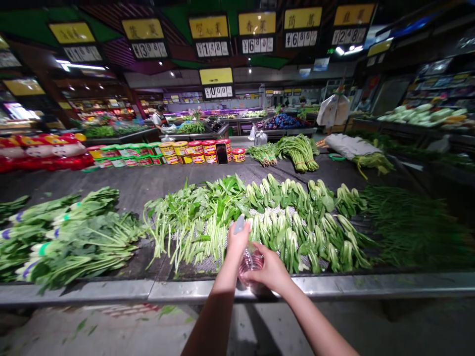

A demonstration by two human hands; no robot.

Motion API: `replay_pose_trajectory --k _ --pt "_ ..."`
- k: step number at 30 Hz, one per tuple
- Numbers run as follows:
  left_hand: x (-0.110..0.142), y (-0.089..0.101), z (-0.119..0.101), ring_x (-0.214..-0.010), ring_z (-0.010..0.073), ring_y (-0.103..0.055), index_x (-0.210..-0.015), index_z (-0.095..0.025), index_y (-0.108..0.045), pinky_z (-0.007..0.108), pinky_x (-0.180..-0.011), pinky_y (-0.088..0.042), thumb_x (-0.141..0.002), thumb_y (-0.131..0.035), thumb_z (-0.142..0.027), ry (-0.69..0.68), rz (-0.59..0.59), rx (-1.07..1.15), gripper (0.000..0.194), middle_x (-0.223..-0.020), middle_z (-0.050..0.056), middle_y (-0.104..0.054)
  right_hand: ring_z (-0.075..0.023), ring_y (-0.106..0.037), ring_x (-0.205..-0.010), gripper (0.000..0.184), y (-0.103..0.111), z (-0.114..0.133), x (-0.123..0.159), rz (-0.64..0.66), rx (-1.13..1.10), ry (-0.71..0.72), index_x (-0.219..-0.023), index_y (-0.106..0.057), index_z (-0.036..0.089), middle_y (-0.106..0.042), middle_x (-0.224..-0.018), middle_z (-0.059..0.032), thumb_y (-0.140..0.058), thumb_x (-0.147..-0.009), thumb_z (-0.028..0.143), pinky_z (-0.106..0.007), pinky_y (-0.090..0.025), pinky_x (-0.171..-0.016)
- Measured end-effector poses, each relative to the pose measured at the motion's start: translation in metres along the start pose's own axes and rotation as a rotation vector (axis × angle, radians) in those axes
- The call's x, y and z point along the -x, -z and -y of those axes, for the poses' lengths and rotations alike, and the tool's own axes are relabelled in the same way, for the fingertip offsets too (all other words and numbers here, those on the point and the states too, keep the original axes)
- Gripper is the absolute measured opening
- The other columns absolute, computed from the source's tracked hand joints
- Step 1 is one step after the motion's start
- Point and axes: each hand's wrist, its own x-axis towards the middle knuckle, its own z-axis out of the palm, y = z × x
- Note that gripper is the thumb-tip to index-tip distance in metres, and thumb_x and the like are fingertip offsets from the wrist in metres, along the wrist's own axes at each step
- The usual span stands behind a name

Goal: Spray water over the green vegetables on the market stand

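Observation:
A spray bottle with a clear pinkish body [248, 263] and a grey spray head [239, 224] is between my hands, above the metal front edge of the vegetable stand. My left hand [236, 241] is closed around its neck, just below the head. From the right, my right hand [272, 269] wraps the body, fingers curved around it. Right beyond the bottle, small bok choy [289, 237] lie in two rows. Loose leafy greens with long pale stems [200, 232] spread out to the left of them.
Bundled leafy greens [89, 242] lie at left, thin dark green stalks [411, 227] at right. Several stacked tubs [180, 151] and a phone [221, 154] stand behind, beside tied green bunches [299, 152]. A metal rail [185, 290] edges the stand. Price signs [217, 90] hang overhead.

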Motion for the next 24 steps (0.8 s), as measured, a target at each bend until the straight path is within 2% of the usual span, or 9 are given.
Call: replay_pose_trajectory --k 3,6,12,19,24 --pt "-0.003 -0.005 0.003 -0.049 0.0150 -0.054 -0.068 -0.017 -0.061 0.026 -0.048 -0.039 -0.067 -0.064 -0.043 0.057 0.001 -0.059 0.026 -0.055 0.002 -0.060 -0.0270 -0.063 -0.091 0.092 0.002 -0.007 -0.006 0.011 -0.008 -0.001 -0.127 -0.048 0.015 -0.065 -0.108 -0.0102 -0.081 -0.044 0.038 -0.037 -0.050 -0.079" --pt "-0.003 -0.008 0.006 -0.047 0.0140 -0.053 -0.067 -0.017 -0.060 0.026 -0.048 -0.039 -0.067 -0.063 -0.043 0.056 -0.018 -0.041 0.026 -0.053 0.001 -0.059 -0.0265 -0.063 -0.090 0.091 0.003 -0.014 -0.009 0.018 -0.016 0.008 -0.127 -0.048 0.018 -0.065 -0.108 -0.0090 -0.081 -0.045 0.036 -0.037 -0.050 -0.079" --pt "-0.002 -0.007 0.006 -0.061 0.0140 -0.057 -0.070 -0.014 -0.063 0.026 -0.059 -0.044 -0.063 -0.067 -0.040 -0.005 -0.046 0.020 0.027 -0.068 0.004 -0.064 -0.0276 -0.062 -0.094 0.093 0.003 -0.018 -0.012 0.052 -0.037 0.021 -0.129 -0.046 0.015 -0.063 -0.113 -0.0116 -0.081 -0.046 0.036 -0.038 -0.050 -0.081" --pt "-0.004 0.000 0.002 -0.065 0.0151 -0.059 -0.082 -0.015 -0.065 0.027 -0.063 -0.046 -0.060 -0.072 -0.036 -0.016 -0.038 0.053 0.031 -0.074 0.003 -0.066 -0.0282 -0.061 -0.099 0.092 -0.004 -0.011 -0.014 0.035 -0.054 0.014 -0.129 -0.046 0.015 -0.062 -0.116 -0.0115 -0.081 -0.047 0.037 -0.039 -0.048 -0.087" --pt "-0.017 0.011 -0.002 -0.063 0.0168 -0.061 -0.072 -0.015 -0.063 0.028 -0.060 -0.047 -0.068 -0.064 -0.042 -0.052 0.056 -0.019 0.027 -0.069 0.006 -0.066 -0.0275 -0.061 -0.099 0.091 -0.017 0.003 -0.013 -0.020 -0.046 -0.008 -0.128 -0.047 0.015 -0.062 -0.114 -0.0110 -0.081 -0.046 0.037 -0.038 -0.048 -0.087"
